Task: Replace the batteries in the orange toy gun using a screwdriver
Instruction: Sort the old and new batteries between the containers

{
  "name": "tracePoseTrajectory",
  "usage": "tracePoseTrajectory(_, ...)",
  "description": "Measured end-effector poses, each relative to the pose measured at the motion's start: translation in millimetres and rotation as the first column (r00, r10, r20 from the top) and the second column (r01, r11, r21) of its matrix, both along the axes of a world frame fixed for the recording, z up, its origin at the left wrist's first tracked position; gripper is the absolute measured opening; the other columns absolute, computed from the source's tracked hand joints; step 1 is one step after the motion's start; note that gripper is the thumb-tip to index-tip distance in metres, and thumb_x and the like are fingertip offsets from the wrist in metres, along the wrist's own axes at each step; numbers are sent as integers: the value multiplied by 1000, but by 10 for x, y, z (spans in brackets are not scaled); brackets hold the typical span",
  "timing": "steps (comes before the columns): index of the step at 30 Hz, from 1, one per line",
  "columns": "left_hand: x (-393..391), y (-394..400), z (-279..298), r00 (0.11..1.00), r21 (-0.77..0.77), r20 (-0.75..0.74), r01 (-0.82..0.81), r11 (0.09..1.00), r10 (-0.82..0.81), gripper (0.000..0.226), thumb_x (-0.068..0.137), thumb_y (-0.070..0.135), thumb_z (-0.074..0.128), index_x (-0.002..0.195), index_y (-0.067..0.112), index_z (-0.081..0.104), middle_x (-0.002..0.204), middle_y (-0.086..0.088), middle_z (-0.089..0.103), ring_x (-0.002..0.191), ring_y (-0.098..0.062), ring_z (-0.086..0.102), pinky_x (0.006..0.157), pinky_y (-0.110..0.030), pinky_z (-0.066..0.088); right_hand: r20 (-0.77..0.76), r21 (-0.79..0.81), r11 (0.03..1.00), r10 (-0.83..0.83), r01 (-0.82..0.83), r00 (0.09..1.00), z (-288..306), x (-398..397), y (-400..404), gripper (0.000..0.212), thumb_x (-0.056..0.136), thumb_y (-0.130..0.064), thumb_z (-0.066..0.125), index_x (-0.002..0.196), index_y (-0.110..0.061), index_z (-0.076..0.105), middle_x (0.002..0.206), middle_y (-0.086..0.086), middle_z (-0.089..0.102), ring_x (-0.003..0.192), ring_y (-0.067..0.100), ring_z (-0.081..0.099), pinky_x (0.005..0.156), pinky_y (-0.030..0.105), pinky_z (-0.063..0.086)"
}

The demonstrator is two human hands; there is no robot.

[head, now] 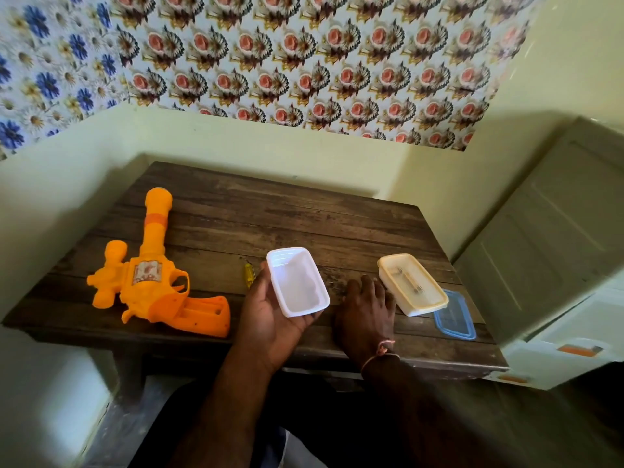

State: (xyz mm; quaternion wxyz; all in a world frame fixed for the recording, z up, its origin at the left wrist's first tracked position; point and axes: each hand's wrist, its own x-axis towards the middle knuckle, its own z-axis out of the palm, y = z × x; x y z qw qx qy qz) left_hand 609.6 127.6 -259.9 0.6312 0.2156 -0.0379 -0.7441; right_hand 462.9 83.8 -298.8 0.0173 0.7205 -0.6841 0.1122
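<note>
1. While the orange toy gun (153,275) lies flat at the left of the frame on the wooden table (270,214), its barrel points toward the upper part of the frame and its grip toward the lower centre.
2. The left hand (270,319), palm up at lower centre, holds a white container (297,282) that looks empty, with the fingers curled under it and the thumb at its upper left corner.
3. A yellow screwdriver (249,275) shows partly behind that hand, lying on the table between the gun and the container.
4. The right hand (366,310) rests palm down on the table right of centre, holding nothing, fingers fairly straight and spread toward a cream container (412,283).
5. That container holds small items, too blurred to identify.
6. A blue lid (456,315) lies just below and right of it.
</note>
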Motion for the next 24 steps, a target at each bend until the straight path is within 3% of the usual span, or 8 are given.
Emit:
tracePoseTrajectory(3, 2, -8, -10, 1000, -3, 14, -8, 1000, 8, 55, 92, 48, 49, 134, 13, 56, 115, -14, 65, 102, -32, 62, 82, -48, 51, 9, 48, 999, -4, 3, 1000, 2, 7, -24, 42, 91, -33, 51, 131, -22, 45, 147, 9, 35, 141, 32, 22, 114, 56, 14)
tracePoseTrajectory(10, -11, 11, 16, 999, -30, 44, -13, 999, 14, 46, 97, 47, 42, 120, 14, 63, 104, -12, 69, 95, -30, 63, 81, -46, 50, 56, 64, 998, -21, 18, 998, 104, 17, -13, 36, 93, -33, 49, 127, -25, 45, 152, 10, 25, 140, 33, 24, 109, 58, 23)
tracePoseTrajectory(13, -9, 14, 21, 999, -31, 44, -5, 1000, 6, 48, 96, 48, 43, 125, 14, 61, 106, -13, 69, 96, -31, 64, 80, -46, 51, 23, 47, 999, 12, -13, 1000, 136, 21, 24, 38, 93, -33, 49, 129, -23, 43, 154, 11, 19, 140, 34, 21, 108, 56, 25)
tracePoseTrajectory(18, -8, 14, 23, 999, -30, 37, -5, 1000, 6, 51, 92, 48, 47, 128, 14, 59, 109, -13, 68, 98, -31, 63, 81, -46, 51, -46, 38, 999, 15, -13, 999, 95, 36, 20, 45, 92, -37, 51, 133, -24, 40, 156, 13, 15, 144, 36, 11, 113, 55, 15)
tracePoseTrajectory(20, -9, 15, 29, 999, -31, 42, -2, 1000, 4, 52, 91, 48, 47, 128, 14, 59, 108, -13, 68, 98, -30, 63, 80, -45, 51, -1, 53, 998, -33, 33, 999, 83, 49, 7, 39, 94, -35, 47, 131, -24, 42, 156, 13, 18, 144, 36, 14, 113, 56, 13)
tracePoseTrajectory(24, -2, 10, 32, 999, -22, 32, -7, 1000, 7, 50, 95, 49, 45, 128, 14, 59, 107, -13, 68, 97, -31, 63, 80, -45, 51, 41, 56, 997, -54, 51, 998, 95, 47, 13, 34, 92, -35, 49, 124, -25, 47, 143, 11, 35, 135, 33, 30, 107, 55, 25)
